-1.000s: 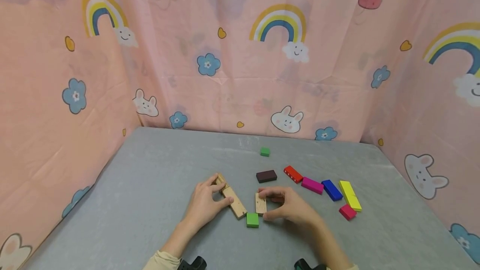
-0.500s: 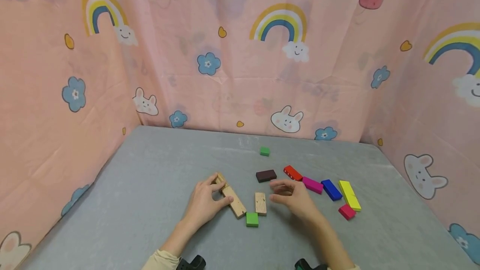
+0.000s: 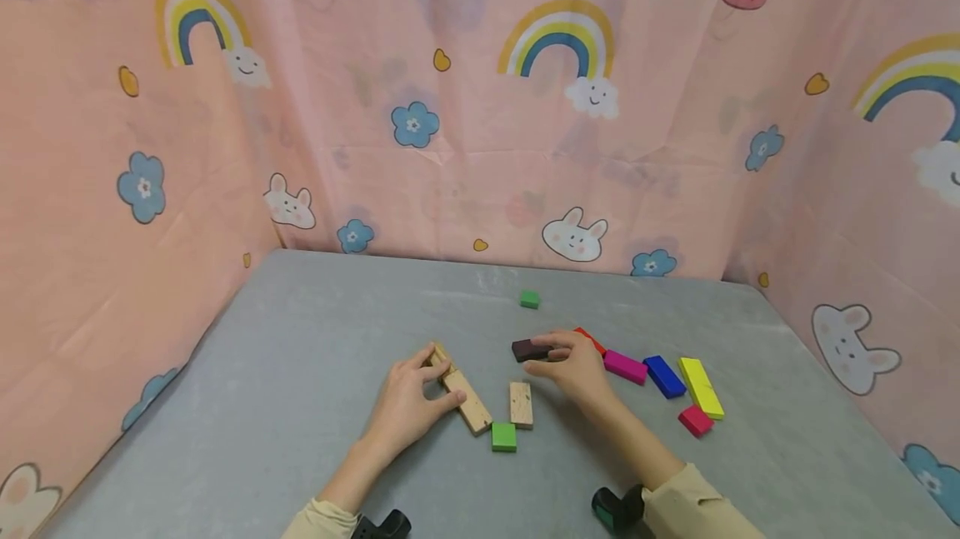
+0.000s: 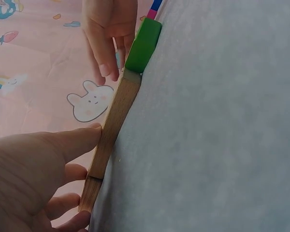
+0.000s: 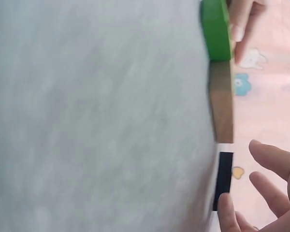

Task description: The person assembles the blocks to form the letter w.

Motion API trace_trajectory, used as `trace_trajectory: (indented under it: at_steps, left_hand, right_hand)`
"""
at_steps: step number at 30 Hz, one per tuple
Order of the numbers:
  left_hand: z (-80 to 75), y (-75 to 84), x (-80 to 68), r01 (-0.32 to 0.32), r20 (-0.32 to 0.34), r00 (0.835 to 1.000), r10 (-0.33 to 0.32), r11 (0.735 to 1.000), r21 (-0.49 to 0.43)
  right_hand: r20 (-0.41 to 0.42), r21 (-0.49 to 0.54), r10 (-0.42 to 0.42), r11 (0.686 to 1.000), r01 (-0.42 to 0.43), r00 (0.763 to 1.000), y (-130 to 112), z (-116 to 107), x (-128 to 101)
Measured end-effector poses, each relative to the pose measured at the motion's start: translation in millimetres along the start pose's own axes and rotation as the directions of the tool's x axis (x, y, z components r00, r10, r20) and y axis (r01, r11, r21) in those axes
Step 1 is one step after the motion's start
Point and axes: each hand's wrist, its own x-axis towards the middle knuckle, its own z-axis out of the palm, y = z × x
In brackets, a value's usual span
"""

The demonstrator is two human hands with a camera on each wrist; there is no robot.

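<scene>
My left hand (image 3: 408,401) holds two plain wooden blocks lying end to end, thumb on the nearer wooden block (image 3: 472,410) and fingers at the farther one (image 4: 89,193). A green block (image 3: 504,437) touches the near end of this line. Another wooden block (image 3: 521,405) stands off from the green block's other side, forming a V. My right hand (image 3: 577,368) is over the dark brown block (image 3: 525,351), thumb and fingers spread apart. In the right wrist view one fingertip overlaps the dark block (image 5: 224,179); whether it touches cannot be told.
Right of the brown block lie a red block (image 3: 590,339), partly hidden by my hand, a magenta block (image 3: 625,367), a blue block (image 3: 665,376), yellow blocks (image 3: 701,387) and a crimson block (image 3: 696,421). A small green block (image 3: 529,299) sits farther back on the grey table (image 3: 337,306).
My right hand has let go of the right wooden block, moved away from it, then forward to the dark brown block. My left hand stays on its wooden blocks.
</scene>
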Motion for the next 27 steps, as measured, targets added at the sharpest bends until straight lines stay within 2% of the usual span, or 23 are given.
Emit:
trace_trajectory:
  at_steps: [9, 27]
  left_hand:
    - [-0.3, -1.2, 1.4, 0.001, 0.002, 1.0, -0.001, 1.0, -0.004]
    - [-1.4, -0.8, 0.1, 0.004, 0.005, 1.0, -0.004, 1.0, 0.002]
  right_hand:
    - [0.062, -0.059, 0.005, 0.998, -0.001, 0.998, 2, 3, 12]
    - [-0.023, -0.124, 0.03, 0.992, -0.033, 0.999, -6, 12, 25]
